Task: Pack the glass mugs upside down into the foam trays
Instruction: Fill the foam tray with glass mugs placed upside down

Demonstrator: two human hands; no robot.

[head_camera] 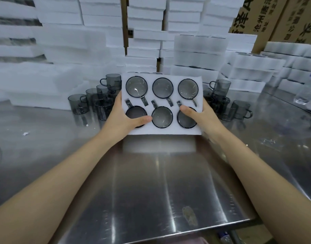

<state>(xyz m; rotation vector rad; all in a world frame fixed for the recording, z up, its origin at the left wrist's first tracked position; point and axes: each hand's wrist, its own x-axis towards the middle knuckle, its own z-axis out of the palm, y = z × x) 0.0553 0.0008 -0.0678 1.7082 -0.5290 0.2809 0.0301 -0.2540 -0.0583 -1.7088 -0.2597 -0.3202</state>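
A white foam tray (162,102) is lifted above the steel table, tilted toward me, with several grey glass mugs (162,88) seated bottom-up in its round holes, handles lying in slots. My left hand (128,115) grips the tray's left edge, thumb across the near-left mug. My right hand (198,115) grips the right edge, thumb over the near-right mug. The fingers of both hands are hidden behind the tray. Loose upright mugs (78,103) stand left of the tray and more loose mugs (236,110) stand to its right.
Stacks of white foam trays (197,50) fill the back of the steel table (151,182) and both sides. Brown cardboard boxes (281,16) stand at the back right. A clear plastic bag (308,92) lies at the right edge. The table's front edge runs near the bottom.
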